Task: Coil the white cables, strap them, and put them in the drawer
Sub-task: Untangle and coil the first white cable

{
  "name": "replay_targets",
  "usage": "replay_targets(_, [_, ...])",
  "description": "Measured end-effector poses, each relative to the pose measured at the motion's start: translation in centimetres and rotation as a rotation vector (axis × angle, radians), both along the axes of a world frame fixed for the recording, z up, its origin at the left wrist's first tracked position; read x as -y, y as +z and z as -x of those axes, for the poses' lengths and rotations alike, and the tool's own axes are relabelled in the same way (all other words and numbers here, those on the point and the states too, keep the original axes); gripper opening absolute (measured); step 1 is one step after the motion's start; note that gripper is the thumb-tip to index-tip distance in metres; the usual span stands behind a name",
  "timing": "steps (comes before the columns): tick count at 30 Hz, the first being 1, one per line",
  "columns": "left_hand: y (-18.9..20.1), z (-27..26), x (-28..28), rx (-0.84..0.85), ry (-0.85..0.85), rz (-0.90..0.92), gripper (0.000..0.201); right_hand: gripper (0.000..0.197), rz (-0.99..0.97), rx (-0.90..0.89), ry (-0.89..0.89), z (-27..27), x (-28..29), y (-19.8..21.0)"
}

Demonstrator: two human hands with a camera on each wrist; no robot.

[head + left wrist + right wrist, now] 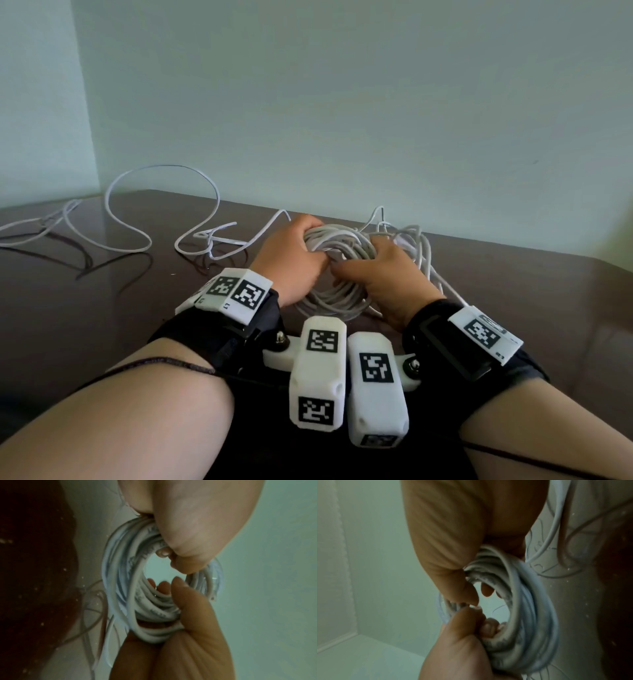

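Note:
A coil of white cable is held between both hands just above the dark table, near the wall. My left hand grips the coil's far left side, with its fingers curled over the strands. My right hand grips the near right side, thumb across the loops. In the left wrist view the coil forms a ring, with my left hand at the top and my right hand below. The right wrist view shows the same coil, gripped by my right hand and my left hand. No strap or drawer is in view.
A long loose run of white cable loops across the left of the brown table and leads to the coil. More loose white strands lie just right of the hands. A pale green wall stands close behind.

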State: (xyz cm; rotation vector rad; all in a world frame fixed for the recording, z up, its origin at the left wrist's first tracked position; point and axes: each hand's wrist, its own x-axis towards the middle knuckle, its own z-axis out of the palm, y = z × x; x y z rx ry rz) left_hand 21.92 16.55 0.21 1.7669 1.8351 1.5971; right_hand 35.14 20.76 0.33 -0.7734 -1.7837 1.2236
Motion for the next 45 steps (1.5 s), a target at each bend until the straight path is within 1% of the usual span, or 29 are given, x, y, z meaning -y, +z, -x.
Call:
replay_targets(1, [-0.1, -0.2, 0.1, 0.006, -0.009, 0.004, 0.027, 0.024, -0.031, 0.037, -0.019, -0.1, -0.2, 0.1])
replay_targets(2, [-0.1, -0.3, 0.1, 0.052, -0.024, -0.005, 0.028, 0.019, -0.077, 0.058, -0.05, -0.2, -0.3, 0.2])
replay_targets(3, [-0.2, -0.4, 0.1, 0.14, -0.05, -0.026, 0.031, 0.014, -0.124, 0.058, -0.087, -0.3, -0.4, 0.3])
replay_targets(5, [-0.3, -0.7, 0.0, 0.375, -0.14, -0.103, 0.041, 0.01, -0.169, 0.03, -0.158, -0.3, -0.6, 0.5])
replay_targets(7, [-0.4, -0.9, -0.2, 0.564, -0.258, -0.098, 0.052, 0.006, -0.144, -0.037, -0.231, -0.2, -0.8, 0.6])
replay_targets(8, [-0.5, -1.0, -0.3, 0.636, -0.335, -0.052, 0.05, 0.005, -0.125, -0.077, -0.261, -0.2, -0.9, 0.6])
replay_targets(9, [-0.5, -1.1, -0.3, 0.693, -0.408, 0.004, 0.043, 0.006, -0.111, -0.102, -0.277, -0.2, -1.1, 0.5])
replay_targets(10, [-0.7, -1.1, -0.5, 0.727, -0.451, 0.048, 0.037, 0.009, -0.103, -0.108, -0.277, 0.0, -1.1, 0.5])
replay_targets(11, [-0.7, -1.1, -0.6, 0.726, -0.451, 0.063, 0.034, 0.014, -0.101, -0.1, -0.261, 0.1, -1.1, 0.4])
replay_targets(13, [-0.8, -0.9, -0.9, 0.684, -0.348, 0.02, 0.024, 0.018, -0.101, -0.086, -0.204, 0.4, -0.9, 0.3])
replay_targets(16, [-0.7, -0.3, -0.9, 0.592, -0.215, -0.041, 0.012, 0.017, -0.107, -0.091, -0.136, 0.6, -0.6, 0.3])
replay_targets(17, [-0.5, -0.2, -0.8, 0.511, -0.168, -0.045, 0.008, 0.018, -0.104, -0.089, -0.124, 0.6, -0.4, 0.3])
replay_targets(18, [-0.4, -0.1, -0.7, 0.423, -0.125, -0.035, 0.009, 0.019, -0.096, -0.084, -0.118, 0.5, -0.4, 0.3])
replay_targets(20, [-0.4, 0.1, -0.8, 0.287, -0.108, 0.015, 0.013, 0.009, -0.07, -0.125, -0.122, 0.3, -0.4, 0.2])
replay_targets(21, [-0.3, 0.1, -0.8, 0.221, -0.11, 0.058, 0.007, 0.015, -0.064, -0.145, -0.125, 0.2, -0.4, 0.3])
replay_targets(22, [-0.3, 0.1, -0.8, 0.16, -0.101, 0.089, 0.01, 0.019, -0.056, -0.154, -0.133, 0.1, -0.4, 0.3])
replay_targets(23, [-0.3, 0.2, -0.8, 0.109, -0.094, 0.114, 0.015, 0.02, -0.05, -0.153, -0.124, 0.1, -0.5, 0.3])
replay_targets(24, [-0.2, 0.3, -0.8, 0.068, -0.092, 0.135, 0.015, 0.015, -0.039, -0.144, -0.103, 0.0, -0.4, 0.4])
replay_targets(25, [-0.1, 0.5, -0.7, 0.021, -0.09, 0.149, 0.013, 0.009, -0.016, -0.12, -0.06, -0.1, -0.3, 0.5])
replay_targets(28, [0.0, 0.8, -0.1, -0.114, -0.097, 0.211, 0.015, 0.009, 0.098, -0.018, 0.076, -0.4, -0.4, 0.6])
replay_targets(29, [0.0, 0.7, 0.0, -0.131, -0.107, 0.223, 0.018, 0.013, 0.106, 0.026, 0.083, -0.5, -0.6, 0.5])
replay_targets(31, [-0.1, 0.4, 0.2, -0.118, -0.108, 0.205, 0.032, 0.014, 0.07, 0.108, 0.037, -0.6, -1.0, 0.4])
replay_targets(32, [-0.2, 0.3, 0.1, -0.086, -0.102, 0.181, 0.04, 0.013, 0.037, 0.127, 0.002, -0.5, -1.0, 0.4])
replay_targets(34, [-0.4, 0.1, -0.4, 0.074, -0.084, 0.106, 0.05, 0.022, -0.015, 0.09, -0.028, -0.4, -1.1, 0.5])
replay_targets(36, [-0.4, -0.2, -0.6, 0.363, -0.119, 0.0, 0.052, 0.033, -0.033, -0.012, -0.054, -0.1, -1.0, 0.4])
replay_targets(38, [-0.5, -0.4, -0.7, 0.637, -0.234, -0.046, 0.049, 0.034, -0.001, -0.148, -0.064, 0.2, -1.0, 0.2])
replay_targets(40, [-0.6, -0.7, -0.5, 0.833, -0.379, -0.006, 0.047, 0.024, 0.038, -0.228, -0.058, 0.5, -0.9, -0.1])
replay_targets(42, [-0.6, -0.6, -0.4, 0.932, -0.481, 0.013, 0.053, 0.019, 0.054, -0.272, -0.047, 0.7, -0.9, -0.2])
replay_targets(45, [-0.2, -0.5, -0.1, 0.949, -0.551, -0.017, 0.052, 0.018, 0.069, -0.322, -0.017, 0.8, -0.7, -0.2])
